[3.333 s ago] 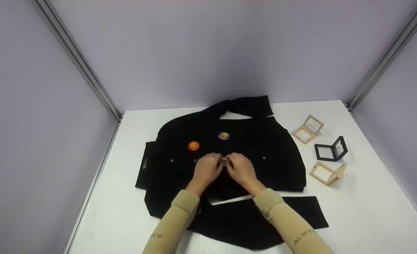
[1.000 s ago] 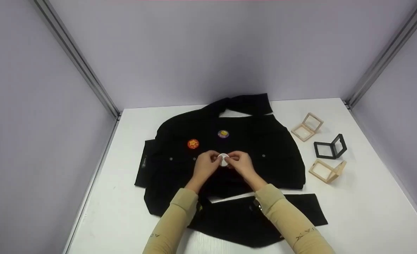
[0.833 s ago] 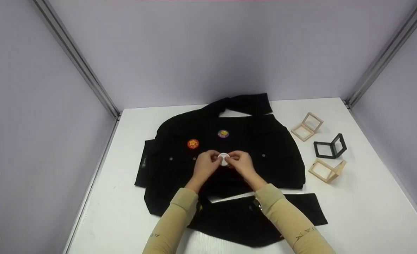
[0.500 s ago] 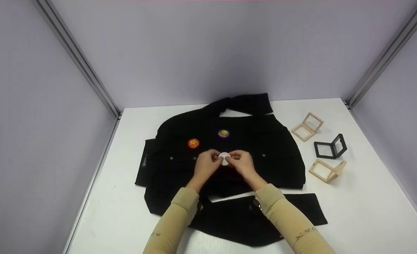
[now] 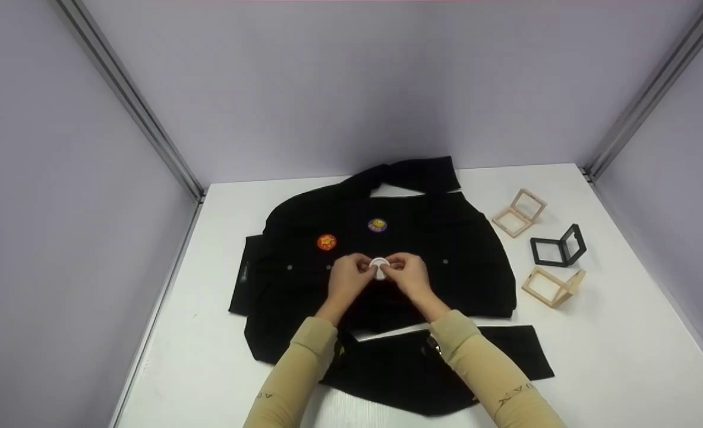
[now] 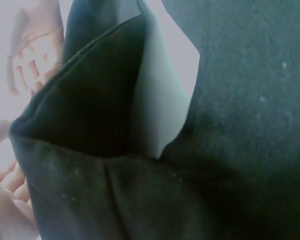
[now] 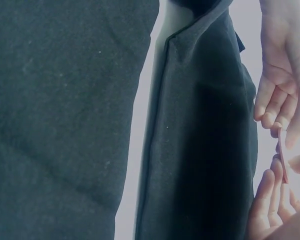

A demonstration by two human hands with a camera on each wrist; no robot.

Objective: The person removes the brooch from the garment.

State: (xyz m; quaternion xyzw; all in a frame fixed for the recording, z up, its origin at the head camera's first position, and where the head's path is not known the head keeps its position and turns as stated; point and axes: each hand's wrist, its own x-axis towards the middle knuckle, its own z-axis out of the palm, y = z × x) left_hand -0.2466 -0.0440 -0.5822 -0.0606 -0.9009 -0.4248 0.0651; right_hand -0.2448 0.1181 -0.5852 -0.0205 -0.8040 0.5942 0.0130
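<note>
A round badge (image 5: pixel 380 261) with its white back toward the head camera is pinched from both sides at the middle of a black jacket (image 5: pixel 446 226). On its left edge are the thumb and fingers of my left hand (image 5: pixel 348 278); my right hand (image 5: pixel 409 277) grips the opposite edge. The right wrist view shows the badge (image 7: pixel 283 156) edge-on as a thin pinkish disc between fingertips. Its front is hidden. Beyond the hands, a red badge (image 5: pixel 327 242) with a yellow star and a purple badge (image 5: pixel 377 225) with a yellow figure lie on the jacket.
Three small hinged frames stand open on the right of the white table (image 5: pixel 612 345): a pale wooden frame (image 5: pixel 513 221), a black frame (image 5: pixel 547 263) and another wooden frame (image 5: pixel 545 299). Walls enclose the back and sides. Jacket sleeves spread at the back and front.
Over three seconds ago the badge was tilted nearly edge-on between closer hands; since then it has turned so its white back shows. During the last second both hands stay almost still.
</note>
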